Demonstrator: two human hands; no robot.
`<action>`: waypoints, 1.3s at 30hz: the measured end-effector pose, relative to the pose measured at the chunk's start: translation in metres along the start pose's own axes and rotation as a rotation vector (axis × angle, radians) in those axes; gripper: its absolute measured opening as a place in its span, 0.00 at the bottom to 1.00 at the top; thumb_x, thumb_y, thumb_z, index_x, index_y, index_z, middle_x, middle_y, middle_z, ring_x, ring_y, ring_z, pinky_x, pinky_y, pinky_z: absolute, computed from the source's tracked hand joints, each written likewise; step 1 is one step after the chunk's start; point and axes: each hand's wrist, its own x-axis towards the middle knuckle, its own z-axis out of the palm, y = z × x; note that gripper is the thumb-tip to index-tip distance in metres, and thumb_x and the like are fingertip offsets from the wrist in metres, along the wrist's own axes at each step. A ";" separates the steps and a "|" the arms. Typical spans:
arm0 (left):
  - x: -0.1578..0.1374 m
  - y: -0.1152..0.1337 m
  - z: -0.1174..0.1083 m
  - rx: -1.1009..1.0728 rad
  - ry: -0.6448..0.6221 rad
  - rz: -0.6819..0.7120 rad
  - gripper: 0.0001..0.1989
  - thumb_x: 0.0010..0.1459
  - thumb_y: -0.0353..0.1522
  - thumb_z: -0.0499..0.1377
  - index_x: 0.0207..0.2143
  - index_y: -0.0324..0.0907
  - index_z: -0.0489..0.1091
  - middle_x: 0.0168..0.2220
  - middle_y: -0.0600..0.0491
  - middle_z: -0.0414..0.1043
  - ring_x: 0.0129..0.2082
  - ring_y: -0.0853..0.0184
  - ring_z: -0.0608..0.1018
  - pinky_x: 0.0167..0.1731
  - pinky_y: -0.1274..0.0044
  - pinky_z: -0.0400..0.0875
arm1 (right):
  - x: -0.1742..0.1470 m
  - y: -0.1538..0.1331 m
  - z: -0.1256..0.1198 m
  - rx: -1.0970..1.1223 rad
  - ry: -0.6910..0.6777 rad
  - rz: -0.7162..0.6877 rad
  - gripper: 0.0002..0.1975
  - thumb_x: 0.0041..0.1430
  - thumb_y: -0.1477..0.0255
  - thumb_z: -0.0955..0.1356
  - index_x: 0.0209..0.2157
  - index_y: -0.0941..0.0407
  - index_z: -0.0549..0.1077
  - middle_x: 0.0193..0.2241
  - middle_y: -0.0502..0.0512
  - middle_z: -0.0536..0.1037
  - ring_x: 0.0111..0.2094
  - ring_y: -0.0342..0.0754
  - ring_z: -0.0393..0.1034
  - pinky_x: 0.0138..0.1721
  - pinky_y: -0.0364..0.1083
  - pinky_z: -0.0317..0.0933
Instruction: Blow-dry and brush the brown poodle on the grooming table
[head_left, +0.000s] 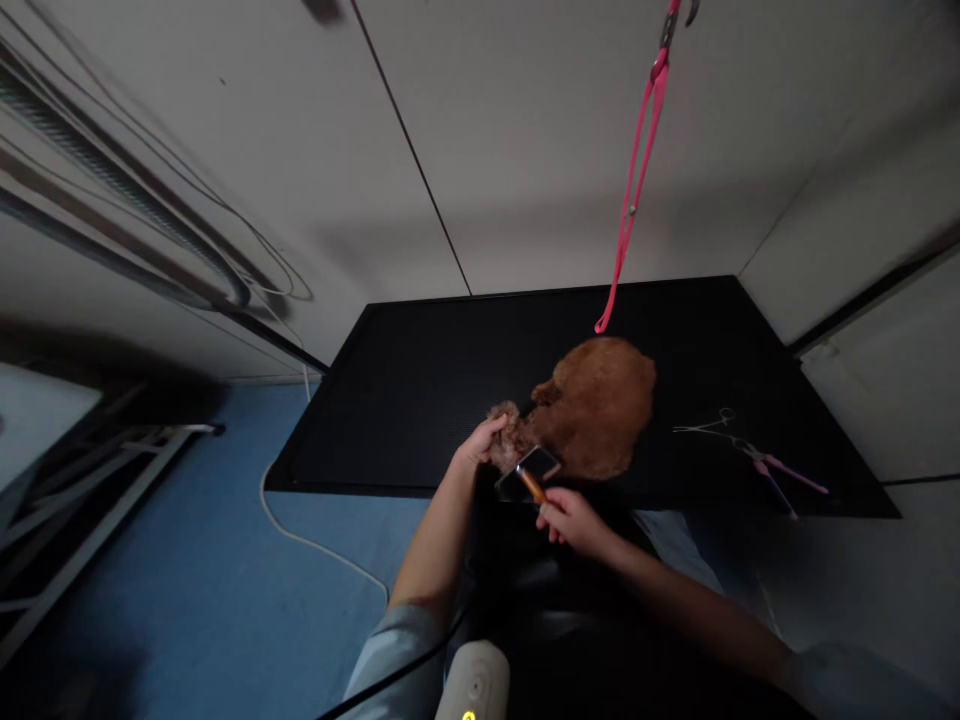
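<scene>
A brown curly-haired dog [607, 405] is on the black table near its front edge. Its fluffier, paler end [511, 440], probably the head, points left, with the fingers of my left hand [486, 438] closed around that fur. My right hand [570, 518] grips the orange handle of a slicker brush [534, 484]. The brush's flat rectangular head lies against or just beside the dog's near side, close to my left hand; whether its bristles touch the fur I cannot tell.
A pink loop leash [630, 200] hangs above the black table [405, 390]. Metal forceps [706, 429] and pink-handled scissors [776, 472] lie at the right. Hoses [150, 200] run along the left wall. A white device [474, 682] is below me; a cable [322, 545] crosses the blue floor.
</scene>
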 end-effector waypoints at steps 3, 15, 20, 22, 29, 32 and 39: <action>0.002 -0.002 0.000 -0.018 0.028 -0.017 0.09 0.60 0.31 0.58 0.34 0.34 0.75 0.30 0.44 0.79 0.28 0.61 0.81 0.34 0.72 0.74 | 0.000 -0.021 -0.027 -0.187 0.291 -0.252 0.09 0.56 0.69 0.63 0.38 0.56 0.71 0.31 0.54 0.79 0.30 0.46 0.74 0.31 0.44 0.65; 0.007 -0.003 -0.010 -0.119 -0.019 -0.092 0.15 0.63 0.35 0.53 0.36 0.34 0.74 0.31 0.44 0.80 0.32 0.60 0.81 0.43 0.69 0.72 | -0.009 -0.073 -0.048 -0.619 0.403 -0.309 0.09 0.58 0.73 0.62 0.34 0.53 0.74 0.28 0.53 0.80 0.28 0.48 0.73 0.32 0.43 0.61; 0.006 -0.002 -0.009 -0.129 0.003 -0.051 0.14 0.61 0.36 0.55 0.33 0.34 0.75 0.29 0.45 0.79 0.30 0.61 0.81 0.40 0.72 0.73 | -0.007 -0.076 -0.046 -0.583 0.185 -0.357 0.10 0.56 0.76 0.64 0.32 0.51 0.75 0.31 0.53 0.81 0.32 0.50 0.74 0.36 0.46 0.60; 0.005 -0.002 -0.007 -0.144 0.020 -0.061 0.16 0.62 0.37 0.53 0.34 0.34 0.75 0.31 0.44 0.80 0.32 0.60 0.82 0.40 0.71 0.73 | -0.004 -0.071 -0.054 -0.533 0.289 -0.315 0.09 0.57 0.75 0.64 0.36 0.51 0.75 0.32 0.54 0.80 0.33 0.51 0.73 0.37 0.48 0.60; 0.001 -0.004 -0.001 -0.160 -0.002 -0.069 0.21 0.65 0.38 0.48 0.31 0.35 0.74 0.29 0.44 0.79 0.30 0.62 0.81 0.36 0.73 0.75 | 0.002 -0.011 0.001 0.357 0.026 0.072 0.15 0.55 0.59 0.67 0.39 0.55 0.67 0.25 0.49 0.74 0.26 0.45 0.70 0.30 0.45 0.63; -0.001 -0.008 -0.003 -0.158 0.032 -0.068 0.22 0.66 0.37 0.46 0.28 0.37 0.73 0.26 0.47 0.78 0.27 0.64 0.80 0.34 0.74 0.75 | -0.003 0.013 0.043 0.480 -0.154 0.221 0.20 0.48 0.55 0.71 0.34 0.57 0.67 0.22 0.50 0.72 0.26 0.47 0.72 0.28 0.45 0.62; -0.008 -0.018 -0.003 -0.162 -0.013 -0.074 0.21 0.64 0.41 0.49 0.29 0.37 0.74 0.26 0.47 0.78 0.26 0.64 0.80 0.33 0.74 0.75 | -0.004 0.017 0.058 0.813 -0.165 0.220 0.24 0.45 0.56 0.75 0.36 0.55 0.65 0.28 0.51 0.76 0.31 0.49 0.74 0.33 0.47 0.62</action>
